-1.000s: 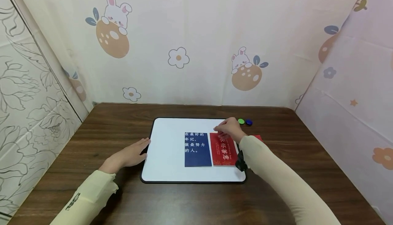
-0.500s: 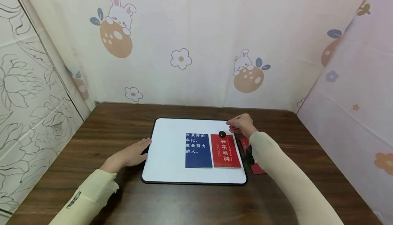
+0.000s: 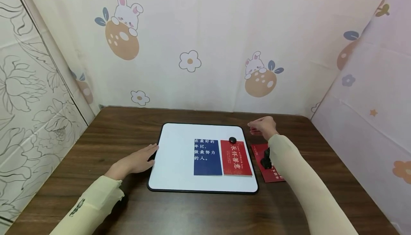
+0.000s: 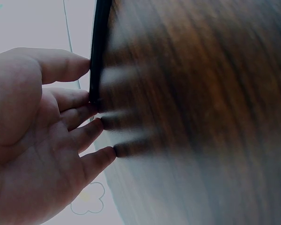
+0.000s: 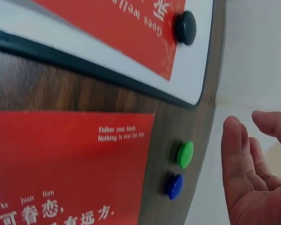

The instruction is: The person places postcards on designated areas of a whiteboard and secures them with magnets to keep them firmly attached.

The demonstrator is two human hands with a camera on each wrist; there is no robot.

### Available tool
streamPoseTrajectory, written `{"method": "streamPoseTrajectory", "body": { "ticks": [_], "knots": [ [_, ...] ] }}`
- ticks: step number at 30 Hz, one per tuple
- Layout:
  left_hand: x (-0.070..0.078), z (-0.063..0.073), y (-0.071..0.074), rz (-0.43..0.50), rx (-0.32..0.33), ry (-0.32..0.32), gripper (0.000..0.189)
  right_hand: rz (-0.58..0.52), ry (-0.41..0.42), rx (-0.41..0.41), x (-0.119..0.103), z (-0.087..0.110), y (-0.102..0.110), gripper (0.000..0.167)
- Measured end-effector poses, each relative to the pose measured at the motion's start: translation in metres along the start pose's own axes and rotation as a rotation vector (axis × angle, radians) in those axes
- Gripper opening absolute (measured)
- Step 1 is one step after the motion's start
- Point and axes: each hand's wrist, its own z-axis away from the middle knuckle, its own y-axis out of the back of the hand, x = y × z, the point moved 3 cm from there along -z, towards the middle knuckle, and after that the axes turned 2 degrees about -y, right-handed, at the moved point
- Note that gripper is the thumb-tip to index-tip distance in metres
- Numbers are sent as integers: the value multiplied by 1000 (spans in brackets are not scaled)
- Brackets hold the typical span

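Observation:
A white magnetic board [image 3: 173, 156] with a black rim lies flat on the table. My left hand [image 3: 136, 162] touches its left edge, fingers extended; the left wrist view shows the thumb and fingertips at the black rim [image 4: 97, 56]. On the board lie a blue card [image 3: 207, 167] and a red card [image 3: 236, 158], both printed with white characters. A round black magnet [image 3: 232, 140] sits at the red card's top edge. Off the board's upper right corner, my right hand [image 3: 264, 126] is raised, thumb and fingers apart, holding nothing. Green [image 5: 185, 154] and blue [image 5: 174, 186] magnets are near it.
A second red card [image 5: 61, 159] lies on the dark wood table [image 3: 205, 213] just right of the board, partly under the right sleeve in the head view. The right hand hides the green and blue magnets there. A patterned curtain [image 3: 160, 24] hangs behind the table.
My right hand has left the red card's top edge and moved right, off the board. The black magnet now shows where the fingers were. My left hand stays at the board's edge.

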Motion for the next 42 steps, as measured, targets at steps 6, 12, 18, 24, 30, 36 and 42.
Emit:
{"method": "streamPoseTrajectory", "body": {
  "ticks": [6, 12, 18, 24, 30, 36, 42],
  "knots": [
    [-2, -1, 0, -4, 3, 0, 56, -20, 13, 14, 1, -8, 10, 33],
    [-2, -2, 0, -1, 1, -3, 56, -19, -11, 55, 5, -18, 16, 32],
    [-1, -1, 0, 3, 4, 19, 57, -12, -22, 76, 7, -28, 22, 33],
    [-2, -1, -1, -5, 8, 27, 57, 19, -18, 78, 14, -35, 30, 37],
    [-3, -4, -2, -4, 11, 19, 57, 70, 11, 107, 20, -37, 41, 39],
    [-2, -8, -3, -3, 9, 9, 57, 145, -34, 161, 27, -44, 48, 39],
    [-2, -7, -3, -7, 7, 11, 57, 210, -82, 181, 34, -49, 47, 41]
  ]
}}
